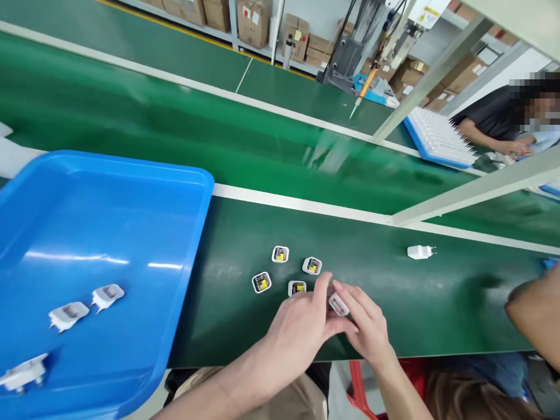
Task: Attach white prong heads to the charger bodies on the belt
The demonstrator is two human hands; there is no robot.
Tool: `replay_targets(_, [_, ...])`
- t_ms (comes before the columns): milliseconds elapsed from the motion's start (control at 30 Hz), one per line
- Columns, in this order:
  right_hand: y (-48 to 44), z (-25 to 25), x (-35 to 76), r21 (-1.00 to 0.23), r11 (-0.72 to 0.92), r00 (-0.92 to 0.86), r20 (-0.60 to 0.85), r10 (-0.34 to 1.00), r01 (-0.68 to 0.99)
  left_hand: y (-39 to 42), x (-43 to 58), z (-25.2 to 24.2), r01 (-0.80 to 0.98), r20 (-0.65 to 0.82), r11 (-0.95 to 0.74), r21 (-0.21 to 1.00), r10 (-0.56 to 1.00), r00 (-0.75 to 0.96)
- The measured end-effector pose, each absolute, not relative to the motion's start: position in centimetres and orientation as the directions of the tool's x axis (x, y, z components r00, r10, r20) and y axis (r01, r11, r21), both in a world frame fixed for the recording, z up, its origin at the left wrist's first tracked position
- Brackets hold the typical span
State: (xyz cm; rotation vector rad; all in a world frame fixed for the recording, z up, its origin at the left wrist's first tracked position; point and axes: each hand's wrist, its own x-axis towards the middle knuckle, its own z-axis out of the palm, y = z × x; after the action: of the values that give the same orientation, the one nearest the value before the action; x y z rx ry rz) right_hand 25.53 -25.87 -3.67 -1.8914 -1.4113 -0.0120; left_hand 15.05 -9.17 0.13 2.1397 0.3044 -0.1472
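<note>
Your left hand (301, 326) and right hand (365, 324) pinch together one white charger shell (338, 304), near edge of green belt (394, 303). Risk: shell slips from fingertips, falls off edge. Four open shells (289, 271) just beyond; wrist may knock them.

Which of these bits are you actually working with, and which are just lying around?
In hand or close by:
- white charger shell, held by left hand and right hand
- four open charger shells on the green mat
- blue tray with plug pieces

Lying about:
- finished white charger
- cardboard boxes
- a co-worker's white rack
</note>
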Motion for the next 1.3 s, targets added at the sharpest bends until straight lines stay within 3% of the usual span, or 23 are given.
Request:
replay_targets(167, [-26.3,-5.3,28.4,-0.637,-0.307,0.662,0.444,0.604,0.707,-5.6,17.6,-0.1,0.184,-0.010,-0.852,0.490,0.205,0.979])
replay_targets(333, [-25.0,-4.9,30.0,-0.638,-0.252,0.572,0.360,0.737,0.727,-4.4,20.4,-2.3,0.069,-0.093,-0.924,0.375,0.037,0.995])
replay_targets(467, [-23.9,-4.1,30.3,-0.590,-0.226,0.480,0.317,0.818,0.775,-5.4,21.5,-3.1,0.086,-0.091,-0.901,0.426,0.051,0.994])
replay_targets(700, [-22.7,-3.9,30.5,-0.451,-0.362,0.470,0.152,0.870,0.816,-5.7,21.2,-3.3,0.070,-0.043,-0.889,0.453,0.056,0.997])
replay_targets(967, [-23.4,-2.5,29.4,-0.668,-0.475,0.698,0.094,0.710,0.572,-5.7,20.5,-3.8,0.067,-0.017,-0.902,0.427,0.067,0.998])
replay_targets(1300, [-22.7,-2.4,30.3,-0.452,-0.439,0.511,0.042,0.859,0.776,-7.1,22.4,-4.6,0.055,-0.027,-0.882,0.467,0.048,0.998])
